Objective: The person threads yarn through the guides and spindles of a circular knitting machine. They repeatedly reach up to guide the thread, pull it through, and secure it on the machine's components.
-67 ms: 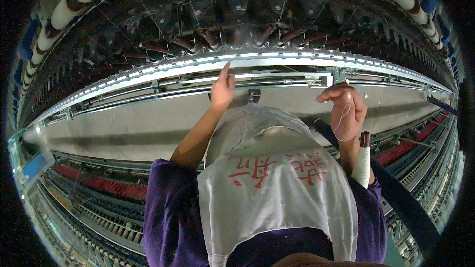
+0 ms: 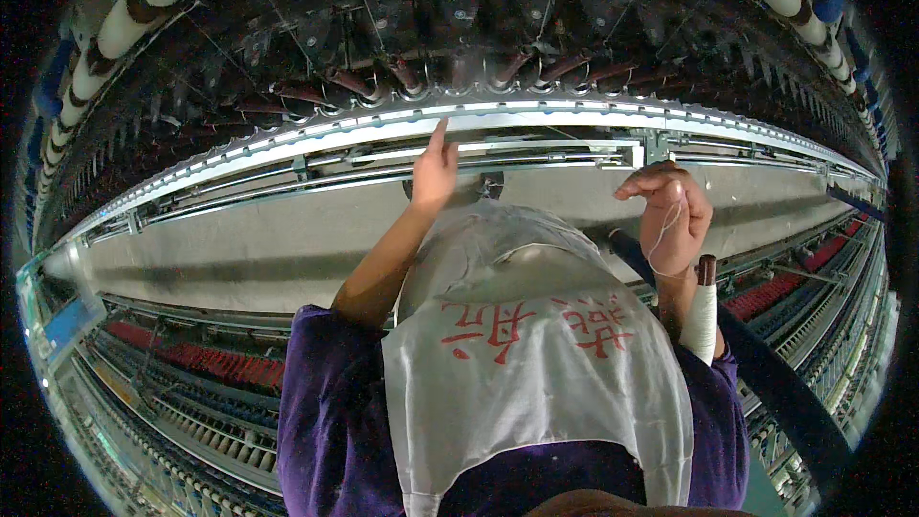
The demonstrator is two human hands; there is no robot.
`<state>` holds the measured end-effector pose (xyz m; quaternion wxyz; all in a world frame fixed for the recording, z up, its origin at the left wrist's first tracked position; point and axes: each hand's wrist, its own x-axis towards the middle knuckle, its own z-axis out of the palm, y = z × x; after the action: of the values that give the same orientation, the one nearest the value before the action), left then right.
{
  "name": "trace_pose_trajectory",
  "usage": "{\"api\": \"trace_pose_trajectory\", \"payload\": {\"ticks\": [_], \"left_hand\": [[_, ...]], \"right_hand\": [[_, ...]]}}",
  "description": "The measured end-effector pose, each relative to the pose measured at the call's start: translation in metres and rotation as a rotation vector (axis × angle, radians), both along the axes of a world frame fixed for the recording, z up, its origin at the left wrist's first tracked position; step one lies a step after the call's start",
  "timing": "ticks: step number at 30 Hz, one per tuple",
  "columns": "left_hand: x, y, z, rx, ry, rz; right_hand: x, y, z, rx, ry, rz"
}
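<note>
My left hand (image 2: 436, 175) is raised in front of the machine's pale rail (image 2: 383, 124). Its index finger is stretched out, the tip close to the rail's lower edge, and nothing shows in the hand. On the right, my right hand (image 2: 675, 220) is bent at the wrist with fingers curled over and the thumb against them. A thin white thread (image 2: 653, 251) hangs in a loop from around the thumb tip down to the wrist. A bobbin of white yarn (image 2: 704, 321) with a brown top stands against my right forearm; what supports it is hidden.
Beyond the rail runs a row of dark brown spindles (image 2: 402, 72) with fine threads above. White yarn rolls (image 2: 129, 24) line the upper sides. Behind me stands another machine with red bobbins (image 2: 220, 364). A dark bar or strap (image 2: 785, 393) slants at my right.
My left hand has shifted very slightly to the right. My right hand, the thread and the bobbin are nearly unmoved.
</note>
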<state>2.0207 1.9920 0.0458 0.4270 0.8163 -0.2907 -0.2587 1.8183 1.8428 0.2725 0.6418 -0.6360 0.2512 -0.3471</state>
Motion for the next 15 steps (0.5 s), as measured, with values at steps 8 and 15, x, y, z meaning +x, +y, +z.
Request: {"api": "trace_pose_trajectory", "payload": {"ticks": [8,15], "left_hand": [[0.001,-0.039,-0.015,-0.083,-0.038,-0.031],[0.013,-0.05,-0.026,-0.088,0.117,0.026]], "right_hand": [[-0.006,0.006,0.005,-0.064,-0.058,-0.022],[0.003,0.012,-0.006,-0.015,0.023,0.044]]}}
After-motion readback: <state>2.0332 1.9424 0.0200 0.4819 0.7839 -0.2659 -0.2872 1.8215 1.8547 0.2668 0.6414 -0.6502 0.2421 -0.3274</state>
